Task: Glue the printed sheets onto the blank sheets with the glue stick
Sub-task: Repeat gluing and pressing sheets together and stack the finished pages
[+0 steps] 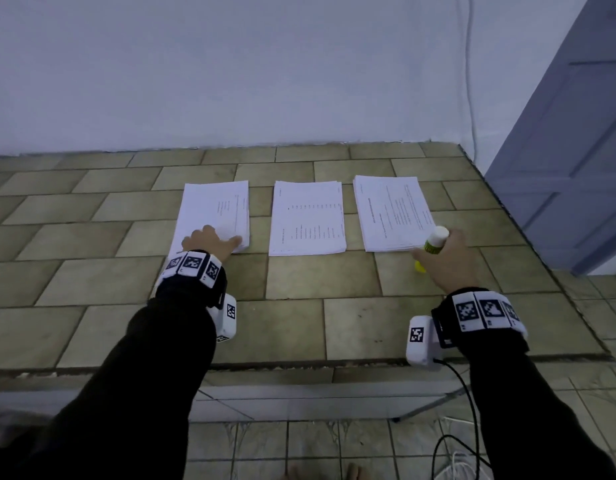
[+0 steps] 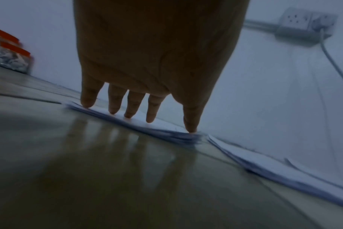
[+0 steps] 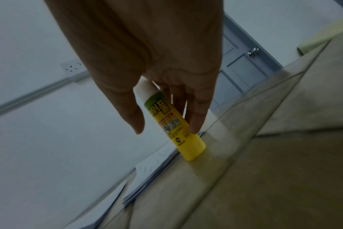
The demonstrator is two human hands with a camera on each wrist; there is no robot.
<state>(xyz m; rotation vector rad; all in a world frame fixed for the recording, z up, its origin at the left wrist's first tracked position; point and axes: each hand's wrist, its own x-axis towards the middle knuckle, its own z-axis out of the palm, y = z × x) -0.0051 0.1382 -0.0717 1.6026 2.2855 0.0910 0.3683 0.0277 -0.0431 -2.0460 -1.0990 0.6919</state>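
Observation:
Three stacks of white sheets lie side by side on the tiled counter (image 1: pixel 299 306): a left stack (image 1: pixel 213 213), a middle stack (image 1: pixel 306 218) and a right stack (image 1: pixel 391 213), each with print on top. My left hand (image 1: pixel 213 242) rests on the near edge of the left stack (image 2: pixel 157 128), fingers straight, fingertips (image 2: pixel 113 110) pressing the paper. My right hand (image 1: pixel 445 261) holds a yellow glue stick (image 1: pixel 434 242) with a white cap. The glue stick (image 3: pixel 172 124) is tilted, its yellow base touching the counter by the right stack's near right corner, between thumb and fingers.
A white wall runs behind the counter. A blue-grey door (image 1: pixel 559 168) stands at the right. The counter's front edge (image 1: pixel 299 363) is near my wrists. A power strip (image 2: pixel 305 26) hangs on the wall, and clear tubs with red lids (image 2: pixel 10 54) sit far left.

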